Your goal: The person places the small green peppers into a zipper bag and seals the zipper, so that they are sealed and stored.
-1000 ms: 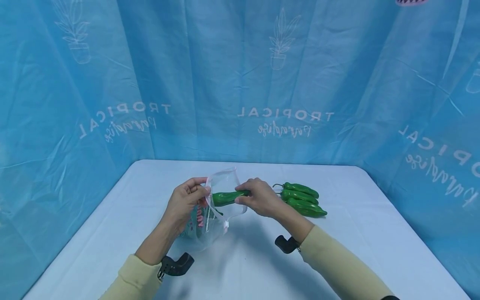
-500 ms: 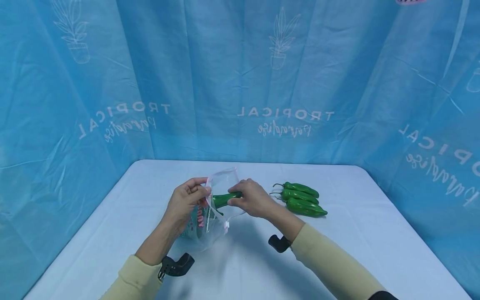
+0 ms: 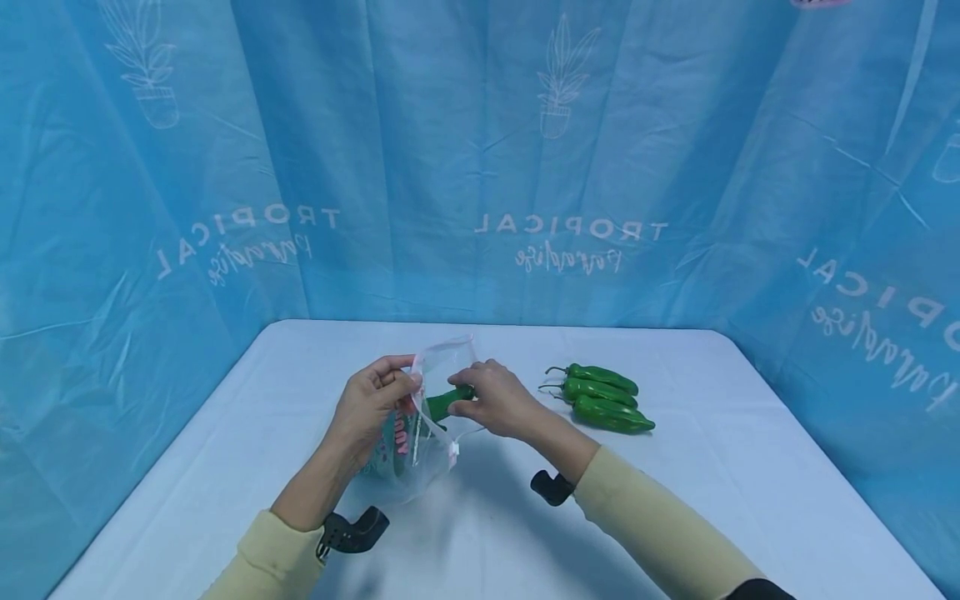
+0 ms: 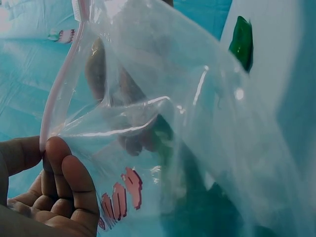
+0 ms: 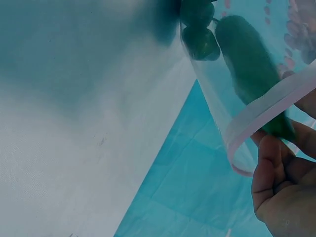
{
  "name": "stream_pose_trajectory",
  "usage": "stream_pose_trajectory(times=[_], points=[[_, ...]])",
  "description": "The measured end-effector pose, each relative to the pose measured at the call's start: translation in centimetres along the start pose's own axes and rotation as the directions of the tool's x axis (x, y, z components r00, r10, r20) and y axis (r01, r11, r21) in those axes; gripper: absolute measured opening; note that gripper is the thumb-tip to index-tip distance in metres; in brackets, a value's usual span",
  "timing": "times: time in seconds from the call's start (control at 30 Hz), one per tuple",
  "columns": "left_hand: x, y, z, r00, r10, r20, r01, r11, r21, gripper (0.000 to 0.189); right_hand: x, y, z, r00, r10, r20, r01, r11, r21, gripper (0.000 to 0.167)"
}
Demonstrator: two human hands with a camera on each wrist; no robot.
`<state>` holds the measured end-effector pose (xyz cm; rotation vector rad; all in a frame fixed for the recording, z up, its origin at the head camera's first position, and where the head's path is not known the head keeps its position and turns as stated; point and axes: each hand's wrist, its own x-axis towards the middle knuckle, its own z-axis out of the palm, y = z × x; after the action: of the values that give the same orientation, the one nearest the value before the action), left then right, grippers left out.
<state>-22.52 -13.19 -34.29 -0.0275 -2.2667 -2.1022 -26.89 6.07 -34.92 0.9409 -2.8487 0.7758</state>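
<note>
My left hand (image 3: 372,403) pinches the rim of a clear zip bag (image 4: 197,89) between thumb and fingers, so its mouth gapes to the right. In my right hand (image 3: 495,400), thumb and fingertips grip one end of a green pepper (image 5: 249,59). Most of that pepper lies inside the bag, seen through the plastic in the right wrist view. Other green peppers (image 5: 201,43) sit deeper in the bag, partly blurred by the film. Pink lettering (image 4: 121,195) marks the bag's side, and a slider (image 3: 453,449) hangs at its lower rim.
Three green peppers (image 3: 603,400) lie side by side on the white table (image 3: 510,533), right of the hands. A blue printed curtain (image 3: 450,167) surrounds the table at the back and both sides.
My right hand has moved left toward the bag, carrying the pepper farther in through the mouth. The left hand and the three peppers on the table have stayed put.
</note>
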Motion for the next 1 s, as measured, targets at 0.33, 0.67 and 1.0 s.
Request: stream_pose_trajectory(times=[0.33, 0.67, 1.0], points=[[0.0, 0.0, 0.0, 1.0, -0.014, -0.002, 0.014, 1.0, -0.01, 0.034, -0.9, 0.5, -0.7, 0.999, 0.024, -0.037, -0.022, 0.999, 0.042, 0.038], [0.1, -0.1, -0.1, 1.0, 0.004, -0.008, -0.004, 1.0, -0.017, 0.034, -2.4, 1.6, -1.7, 0.991, 0.069, -0.113, -0.059, 0.994, 0.096, 0.038], [0.1, 0.0, -0.2, 1.0, 0.002, -0.008, -0.003, 1.0, -0.023, 0.034, -4.0, 3.5, -2.1, 0.977, 0.141, -0.163, -0.118, 0.982, 0.145, 0.037]])
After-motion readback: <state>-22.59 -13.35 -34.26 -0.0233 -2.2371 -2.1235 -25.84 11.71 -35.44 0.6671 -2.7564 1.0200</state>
